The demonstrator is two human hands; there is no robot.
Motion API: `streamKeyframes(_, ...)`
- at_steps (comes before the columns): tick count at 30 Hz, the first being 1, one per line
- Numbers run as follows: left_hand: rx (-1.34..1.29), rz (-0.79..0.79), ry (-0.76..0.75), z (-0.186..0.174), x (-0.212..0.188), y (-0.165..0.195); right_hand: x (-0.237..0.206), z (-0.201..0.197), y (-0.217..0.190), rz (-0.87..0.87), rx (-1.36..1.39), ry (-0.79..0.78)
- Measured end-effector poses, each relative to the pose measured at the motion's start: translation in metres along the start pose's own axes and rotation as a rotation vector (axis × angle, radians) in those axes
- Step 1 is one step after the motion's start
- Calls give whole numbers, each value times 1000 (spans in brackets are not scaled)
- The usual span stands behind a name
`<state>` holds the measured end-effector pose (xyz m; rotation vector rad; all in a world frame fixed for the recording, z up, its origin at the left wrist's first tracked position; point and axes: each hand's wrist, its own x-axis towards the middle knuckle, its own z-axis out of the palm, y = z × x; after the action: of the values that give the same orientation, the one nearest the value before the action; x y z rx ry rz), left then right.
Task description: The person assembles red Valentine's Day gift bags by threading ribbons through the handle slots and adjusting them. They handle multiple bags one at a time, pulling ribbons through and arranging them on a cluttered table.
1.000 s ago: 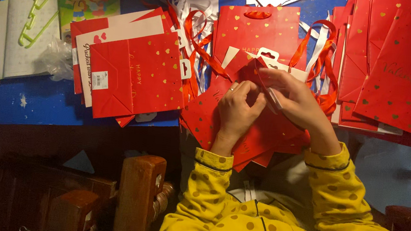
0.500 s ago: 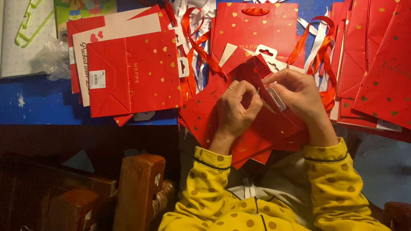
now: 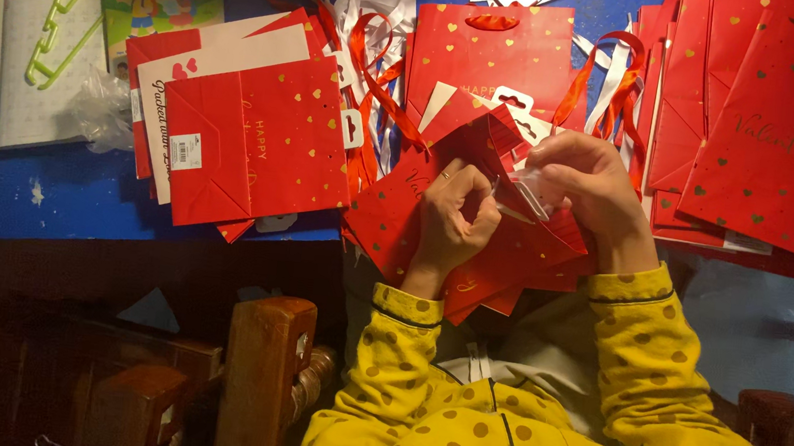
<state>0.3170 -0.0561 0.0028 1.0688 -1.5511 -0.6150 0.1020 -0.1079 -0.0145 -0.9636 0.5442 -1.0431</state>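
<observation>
Pinching a small clear plastic tab [image 3: 528, 189] between them, the left hand [image 3: 452, 221] and the right hand [image 3: 587, 188] work close together over a folded red gift bag [image 3: 417, 220], which lies at the near edge of the blue table [image 3: 59, 210]. The left hand's fingers are curled shut on the bag's top edge; the right hand's fingertips are closed on the tab. Left of that bag lies another flat red bag [image 3: 259, 142]; beyond it, red ribbons [image 3: 377, 76] tangle; to its right sits a stack of red bags [image 3: 774, 133]. A likely risk: the thin paper could tear at the punched hole if the tab is tugged sideways, or the bag, partly overhanging the table edge, could slide into the lap.
</observation>
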Motion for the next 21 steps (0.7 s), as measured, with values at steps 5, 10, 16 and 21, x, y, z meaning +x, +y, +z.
streamKeyframes(5, -15, -1, 20, -1, -1, 3, -6, -2, 4, 30, 185, 43)
streamKeyframes(10, 10, -48, 5, -4, 16, 13, -7, 11, -3, -21, 111, 163)
streamKeyframes(16, 23, 68, 38, -19, 36, 35, -3, 42, -3, -56, -244, 149)
streamKeyframes(21, 34, -95, 3, -15, 29, 33, 0, 51, 18, -112, -363, 205)
